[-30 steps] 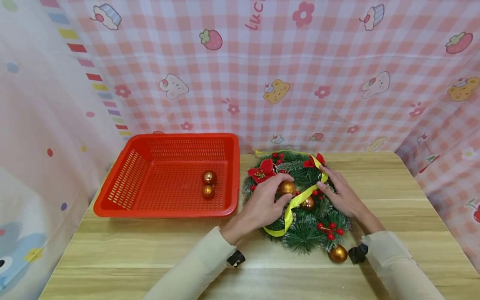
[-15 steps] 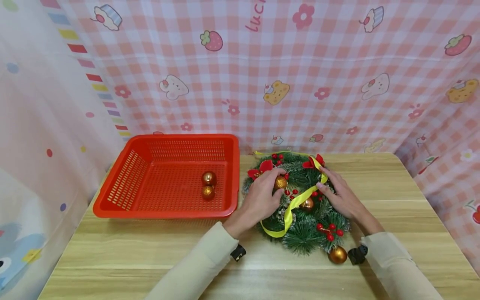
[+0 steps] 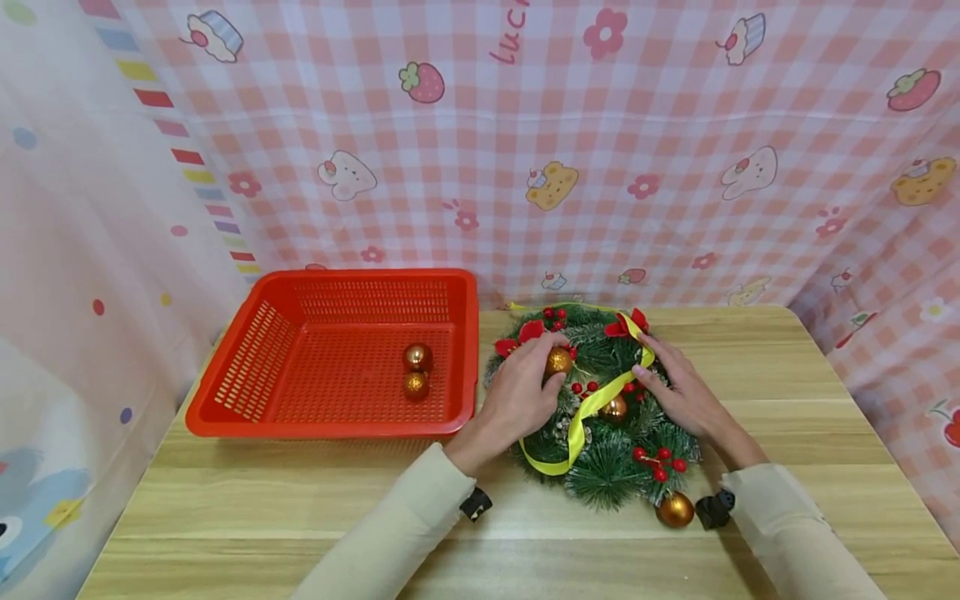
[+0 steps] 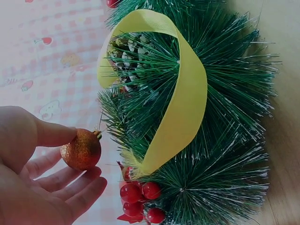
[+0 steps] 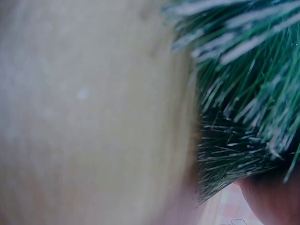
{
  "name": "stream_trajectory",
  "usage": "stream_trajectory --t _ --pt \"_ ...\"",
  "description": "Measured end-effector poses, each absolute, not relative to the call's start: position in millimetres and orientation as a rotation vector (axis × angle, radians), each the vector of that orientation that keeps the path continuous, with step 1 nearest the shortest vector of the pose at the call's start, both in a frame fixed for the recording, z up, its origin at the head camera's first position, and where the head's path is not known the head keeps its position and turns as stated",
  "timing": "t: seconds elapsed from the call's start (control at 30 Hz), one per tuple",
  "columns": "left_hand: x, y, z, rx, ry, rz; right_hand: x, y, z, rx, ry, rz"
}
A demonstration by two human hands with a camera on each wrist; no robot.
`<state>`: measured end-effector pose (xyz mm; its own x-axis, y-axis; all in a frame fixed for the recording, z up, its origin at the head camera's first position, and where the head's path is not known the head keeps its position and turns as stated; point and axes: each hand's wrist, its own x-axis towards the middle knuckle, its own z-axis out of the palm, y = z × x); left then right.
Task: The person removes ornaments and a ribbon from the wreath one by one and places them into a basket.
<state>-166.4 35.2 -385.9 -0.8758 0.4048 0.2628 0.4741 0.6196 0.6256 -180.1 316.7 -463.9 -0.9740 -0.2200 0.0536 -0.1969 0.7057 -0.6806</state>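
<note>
My left hand (image 3: 519,396) holds a glittery gold Christmas ball (image 3: 558,362) between thumb and fingers, above the left part of a green wreath (image 3: 609,475). In the left wrist view the ball (image 4: 82,150) has its cap and thin loop turned toward the wreath's needles. At the wreath's right edge, my right hand (image 3: 684,396) grips the foliage, its thumb beside a yellow ribbon (image 3: 600,398). Most of its fingers are hidden. Red berries (image 3: 660,462), red flowers (image 3: 517,342) and a shiny copper ball (image 3: 615,407) sit among the needles.
Left of the wreath stands a red plastic basket (image 3: 197,417) with two balls (image 3: 417,372) inside. Another gold ball (image 3: 675,509) lies at the wreath's lower right, close to the right wrist's black camera (image 3: 715,509). A checked curtain (image 3: 480,150) hangs behind the wooden table (image 3: 247,517).
My left hand has shifted a little left and away from me with the gold ball, uncovering berries and a pine cone beneath. The right hand has stayed in place.
</note>
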Motion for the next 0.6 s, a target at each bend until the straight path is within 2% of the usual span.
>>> stream_trajectory --t 0.6 --pt "-160 19 -378 -0.686 -2.755 -1.284 -180 315 -463 -0.353 2.864 -1.144"
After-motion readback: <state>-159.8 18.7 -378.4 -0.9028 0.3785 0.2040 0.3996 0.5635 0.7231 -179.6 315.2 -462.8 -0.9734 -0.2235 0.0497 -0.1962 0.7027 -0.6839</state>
